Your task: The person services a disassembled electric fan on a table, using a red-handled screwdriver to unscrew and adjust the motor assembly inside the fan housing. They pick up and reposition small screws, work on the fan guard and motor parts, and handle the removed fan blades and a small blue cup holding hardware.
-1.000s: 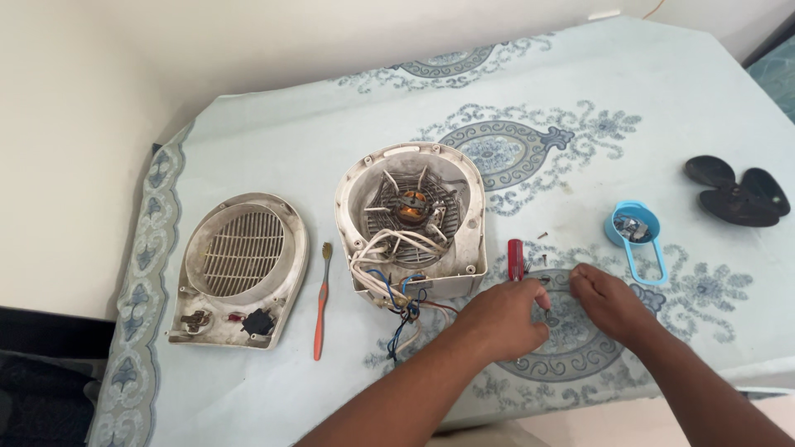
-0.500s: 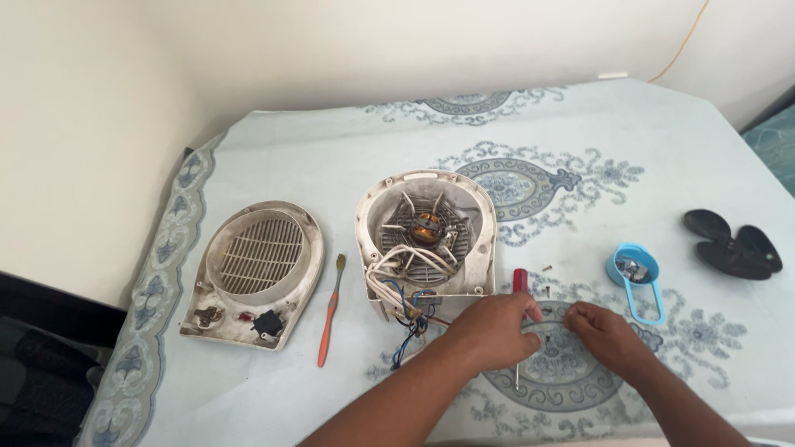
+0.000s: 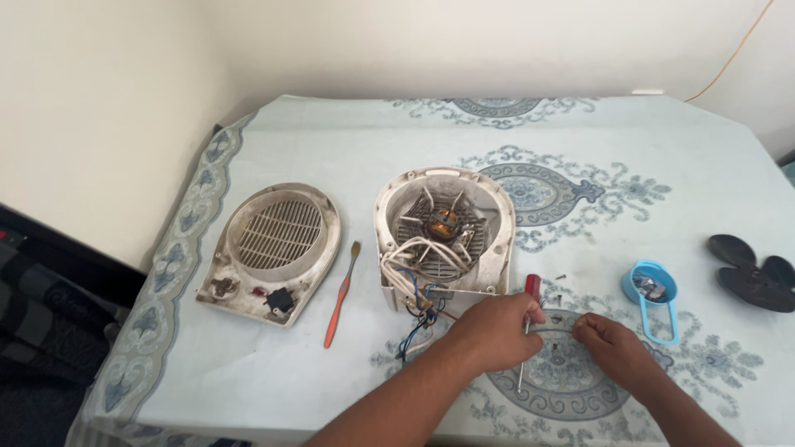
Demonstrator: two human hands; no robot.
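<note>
grille cover [image 3: 273,248] left of fan housing [image 3: 445,236]

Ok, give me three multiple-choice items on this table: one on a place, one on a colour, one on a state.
1. Where does the orange brush lie?
A. between the front grille and the open fan housing
B. inside the blue scoop
C. on the black fan blade

2. What colour is the scoop?
A. red
B. blue
C. green

3. What does the left hand hold?
A. nothing
B. the fan blade
C. a screwdriver

Answers: 1 A, it lies between them; 2 B, its rim is blue; 3 C, fingers wrap the shaft below the red handle.
</note>
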